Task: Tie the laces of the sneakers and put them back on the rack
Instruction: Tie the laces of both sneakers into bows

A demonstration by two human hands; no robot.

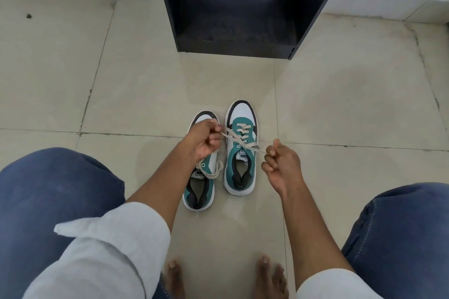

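Observation:
Two white, teal and black sneakers stand side by side on the tiled floor, toes pointing away from me. My left hand [204, 139] hovers over the front of the left sneaker [201, 185] and pinches one end of the right sneaker's beige lace [237, 139]. To the right of the right sneaker [240, 150], my right hand [280, 165] pinches the other lace end. The lace is pulled taut and crosses over the tongue. A loose lace loop lies on the left sneaker.
A black shoe rack [239, 7] stands on the floor straight ahead against the wall, its lower shelf open toward me. My knees in blue jeans frame the lower corners and my bare feet [223, 279] rest at the bottom. Beige tiles surround the sneakers.

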